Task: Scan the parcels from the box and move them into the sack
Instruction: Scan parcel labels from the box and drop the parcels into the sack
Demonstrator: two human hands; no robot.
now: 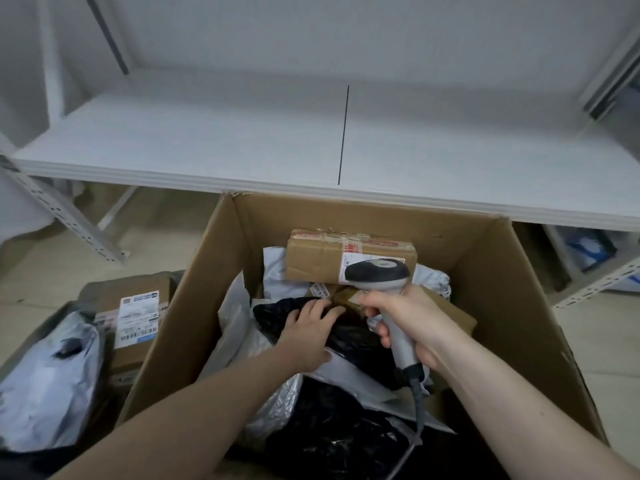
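At far left the sack (52,382) lies open with a white mailer and a labelled carton in it, just beside the box (512,306). The left hand (306,336) reaches into the box, fingers spread flat on a black parcel (349,336), its grip apart. The right hand (412,322) has its grip clamped on the scanner (384,284), head aimed at a brown parcel (318,256).

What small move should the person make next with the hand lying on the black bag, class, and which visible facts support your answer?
Probably the left hand should curl its fingers round the black bag parcel and lift it to find the label. It rests flat there, gripping nothing, and no label shows on that bag. The right hand already holds the scanner, its head over the parcels in the box.
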